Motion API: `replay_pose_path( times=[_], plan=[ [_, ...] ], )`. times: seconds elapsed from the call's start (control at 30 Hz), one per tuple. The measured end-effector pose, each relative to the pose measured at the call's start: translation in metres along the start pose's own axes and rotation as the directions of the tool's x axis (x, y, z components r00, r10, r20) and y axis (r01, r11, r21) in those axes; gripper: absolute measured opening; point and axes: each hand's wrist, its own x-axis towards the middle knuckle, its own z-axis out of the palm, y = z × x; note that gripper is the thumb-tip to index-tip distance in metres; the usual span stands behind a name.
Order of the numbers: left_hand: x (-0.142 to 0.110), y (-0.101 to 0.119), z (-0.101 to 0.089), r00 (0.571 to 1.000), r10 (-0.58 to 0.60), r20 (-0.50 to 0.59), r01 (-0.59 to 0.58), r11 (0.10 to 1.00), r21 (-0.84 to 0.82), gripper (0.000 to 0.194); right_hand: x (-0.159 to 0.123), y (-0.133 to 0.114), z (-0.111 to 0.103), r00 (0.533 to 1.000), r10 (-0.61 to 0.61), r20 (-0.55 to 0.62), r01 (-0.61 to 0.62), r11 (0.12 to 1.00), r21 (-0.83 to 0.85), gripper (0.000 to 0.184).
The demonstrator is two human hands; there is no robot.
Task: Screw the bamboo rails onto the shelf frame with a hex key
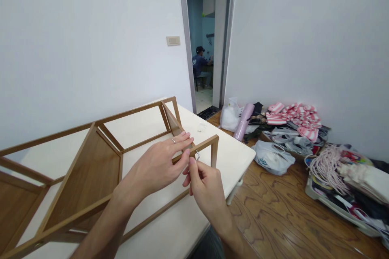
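A wooden shelf frame (91,158) lies on its side across a white table (231,149). My left hand (161,162) rests on the frame's near top rail, fingers stretched along the wood close to its end post. Just below that rail, my right hand (206,186) pinches a small bent metal hex key (197,155) with thumb and fingers, its tip at the rail's underside. A ring shows on a left finger.
A small clear bag (201,126) lies on the table's far end. Piles of clothes (291,123), white plastic bags (273,157) and a tray of cords (330,170) cover the wooden floor at right. Through the doorway, a person (200,66) sits with their back turned.
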Motion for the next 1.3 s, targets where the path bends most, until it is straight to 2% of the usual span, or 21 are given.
replay_pose_path(
  times=[0.17,0.4,0.53,0.77,1.07,1.17,1.3],
  plan=[
    [0.000,-0.003,0.001,1.000,0.004,-0.007,-0.004,1.000,0.013,0.049,0.002,0.003,-0.007,0.995,-0.095,-0.026,0.093,0.995,-0.042,0.039],
    [-0.004,-0.007,0.004,1.000,0.024,0.003,-0.024,1.000,0.018,0.048,0.001,0.010,0.001,0.986,-0.147,-0.076,0.138,0.984,-0.110,0.036],
    [-0.006,-0.009,0.005,1.000,0.028,-0.004,-0.028,0.999,0.029,0.048,0.000,0.011,0.008,0.987,-0.122,-0.100,0.118,0.992,-0.050,0.042],
    [-0.005,-0.008,0.005,1.000,0.023,0.001,-0.023,0.998,0.052,0.048,0.002,0.010,-0.002,0.987,-0.145,-0.068,0.146,0.989,0.001,0.040],
    [-0.005,-0.004,0.003,1.000,-0.001,0.006,0.001,0.998,0.061,0.048,-0.001,0.015,0.013,0.999,-0.028,-0.028,0.034,0.974,0.224,0.052],
    [-0.005,-0.003,0.001,1.000,-0.005,0.017,0.004,0.998,0.063,0.047,-0.001,0.015,0.011,1.000,0.006,-0.006,-0.004,0.959,0.284,0.056],
    [-0.005,-0.001,0.000,1.000,0.007,0.029,-0.009,0.998,0.063,0.044,0.000,0.014,0.006,1.000,-0.009,0.000,0.009,0.954,0.299,0.054]
  ],
)
